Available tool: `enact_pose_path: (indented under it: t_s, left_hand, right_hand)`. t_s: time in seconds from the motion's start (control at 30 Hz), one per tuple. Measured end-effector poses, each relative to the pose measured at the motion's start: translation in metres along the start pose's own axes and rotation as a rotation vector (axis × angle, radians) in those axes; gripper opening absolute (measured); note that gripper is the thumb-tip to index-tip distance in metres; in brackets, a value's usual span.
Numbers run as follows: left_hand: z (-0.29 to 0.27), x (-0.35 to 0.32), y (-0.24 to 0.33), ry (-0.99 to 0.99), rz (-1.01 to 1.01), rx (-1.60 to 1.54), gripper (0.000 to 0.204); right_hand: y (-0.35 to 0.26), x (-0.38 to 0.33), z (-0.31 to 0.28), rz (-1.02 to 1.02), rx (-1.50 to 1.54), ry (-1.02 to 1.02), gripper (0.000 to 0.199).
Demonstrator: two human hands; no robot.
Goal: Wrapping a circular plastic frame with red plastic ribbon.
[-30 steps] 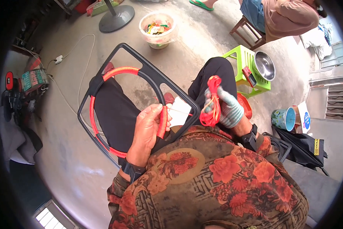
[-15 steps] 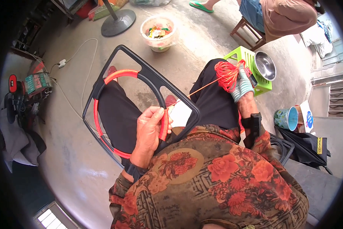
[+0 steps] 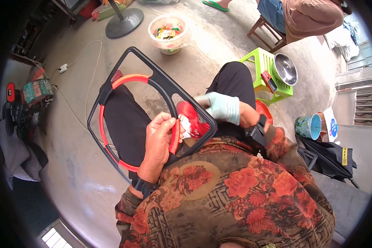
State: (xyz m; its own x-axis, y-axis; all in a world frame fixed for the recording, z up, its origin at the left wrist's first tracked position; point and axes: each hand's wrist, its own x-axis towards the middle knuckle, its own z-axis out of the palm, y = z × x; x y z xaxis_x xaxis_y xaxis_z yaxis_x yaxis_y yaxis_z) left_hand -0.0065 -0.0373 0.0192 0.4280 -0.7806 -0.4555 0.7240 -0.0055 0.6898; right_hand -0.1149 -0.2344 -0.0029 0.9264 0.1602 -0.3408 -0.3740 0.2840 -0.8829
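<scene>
Red cord [image 3: 191,120], soft and light, bunches in my gloved right hand [image 3: 223,107], closed round it just past the frame's inner edge. The black frame [image 3: 153,68] on my lap feels stiff; my left hand [image 3: 159,138] pinches its wrapped rim [image 3: 175,136].

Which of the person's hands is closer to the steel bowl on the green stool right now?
The right hand, gloved and holding red cord at the black frame, is nearer the steel bowl, which sits beyond it to the right. The left hand grips the frame's red-wrapped ring, farther away.
</scene>
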Motion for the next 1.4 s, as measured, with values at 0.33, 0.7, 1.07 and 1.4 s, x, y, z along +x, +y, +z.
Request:
enact_pose_path:
  t_s: [0.33, 0.7, 1.07, 1.4]
  left_hand:
    - [-0.002, 0.005, -0.008, -0.020, 0.128, -0.034, 0.005]
    - [-0.018, 0.007, -0.005, -0.035, -0.199, -0.195, 0.038]
    - [-0.018, 0.011, -0.008, 0.020, -0.188, -0.201, 0.044]
    - [-0.012, 0.016, -0.007, 0.032, -0.183, -0.060, 0.028]
  right_hand:
    - [-0.014, 0.035, 0.040, -0.143, 0.244, 0.126, 0.043]
    - [0.011, 0.045, 0.019, 0.122, 0.717, 0.165, 0.020]
    - [0.018, 0.022, -0.048, -0.494, 0.944, 0.395, 0.045]
    - [0.016, -0.076, -0.021, -0.296, 0.757, 0.218, 0.046]
